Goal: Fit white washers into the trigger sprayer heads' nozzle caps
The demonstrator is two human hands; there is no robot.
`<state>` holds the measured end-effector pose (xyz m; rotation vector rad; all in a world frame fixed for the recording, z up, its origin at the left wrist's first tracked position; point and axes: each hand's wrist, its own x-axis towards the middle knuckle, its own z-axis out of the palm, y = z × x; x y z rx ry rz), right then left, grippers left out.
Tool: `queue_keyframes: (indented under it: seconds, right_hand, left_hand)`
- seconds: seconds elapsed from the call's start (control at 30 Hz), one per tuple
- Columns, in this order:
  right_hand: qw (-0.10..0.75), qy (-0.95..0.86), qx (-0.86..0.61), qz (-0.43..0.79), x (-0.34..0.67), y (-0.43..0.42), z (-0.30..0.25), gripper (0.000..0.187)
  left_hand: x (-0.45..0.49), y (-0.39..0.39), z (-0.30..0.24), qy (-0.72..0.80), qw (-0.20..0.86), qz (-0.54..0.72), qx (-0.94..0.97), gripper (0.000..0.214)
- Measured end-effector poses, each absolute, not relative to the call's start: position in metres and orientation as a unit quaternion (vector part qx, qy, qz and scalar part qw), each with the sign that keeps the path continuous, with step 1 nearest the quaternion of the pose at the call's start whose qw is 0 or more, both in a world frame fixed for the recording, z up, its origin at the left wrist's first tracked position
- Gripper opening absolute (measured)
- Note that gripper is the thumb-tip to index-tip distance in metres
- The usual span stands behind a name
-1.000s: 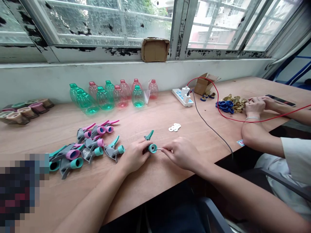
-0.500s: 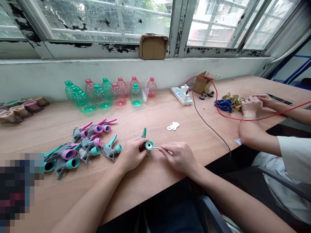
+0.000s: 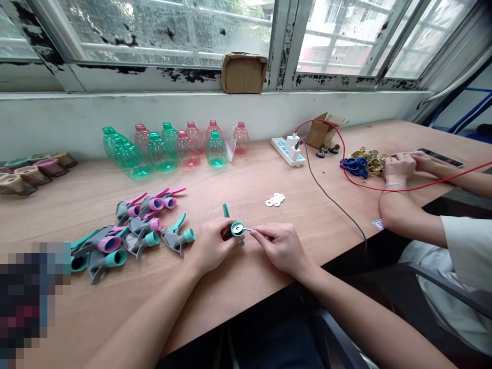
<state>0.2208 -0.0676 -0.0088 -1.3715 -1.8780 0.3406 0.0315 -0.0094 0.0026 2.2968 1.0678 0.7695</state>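
Turned, round teal plastic nozzle (image 3: 237, 229) in left hand (image 3: 209, 245) meets right hand's (image 3: 279, 247) pin (image 3: 247, 229).

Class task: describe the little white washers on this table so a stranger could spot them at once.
Find the long wooden table under the window. Near its middle, beyond the person's left hand and right hand, lies a small cluster of flat washers, a grey cable to their right. Nothing else nearby is small, white and ring-shaped.

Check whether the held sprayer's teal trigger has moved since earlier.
Yes: the teal trigger has swung left, farther from the white washers.
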Motion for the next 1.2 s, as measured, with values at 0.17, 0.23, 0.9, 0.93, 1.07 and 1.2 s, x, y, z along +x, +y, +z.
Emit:
queue_keyframes:
  seconds: [0.17,0.23,0.9,0.93,1.07,1.2]
  right_hand:
    - [0.411,-0.718,-0.533,0.177,0.219,-0.065,-0.009,0.031]
    - [0.422,-0.712,-0.527,0.192,0.219,-0.063,-0.009,0.03]
    - [0.159,-0.694,-0.702,-0.026,0.325,-0.007,0.019,0.026]
    - [0.123,-0.695,-0.707,-0.046,0.328,-0.004,0.021,0.028]
    - [0.109,-0.681,-0.718,-0.09,0.326,-0.001,0.023,0.03]
    - [0.204,-0.672,-0.711,-0.03,0.305,0.006,0.02,0.026]
  left_hand:
    - [0.033,-0.011,0.001,0.39,0.269,0.278,0.836,0.014]
    - [0.033,-0.01,0.001,0.389,0.27,0.276,0.836,0.014]
    - [0.032,-0.005,-0.002,0.406,0.28,0.283,0.823,0.011]
    - [0.032,-0.005,-0.002,0.405,0.281,0.283,0.823,0.011]
    - [0.032,-0.005,-0.002,0.404,0.276,0.285,0.824,0.01]
    - [0.034,-0.01,0.0,0.398,0.253,0.287,0.834,0.012]
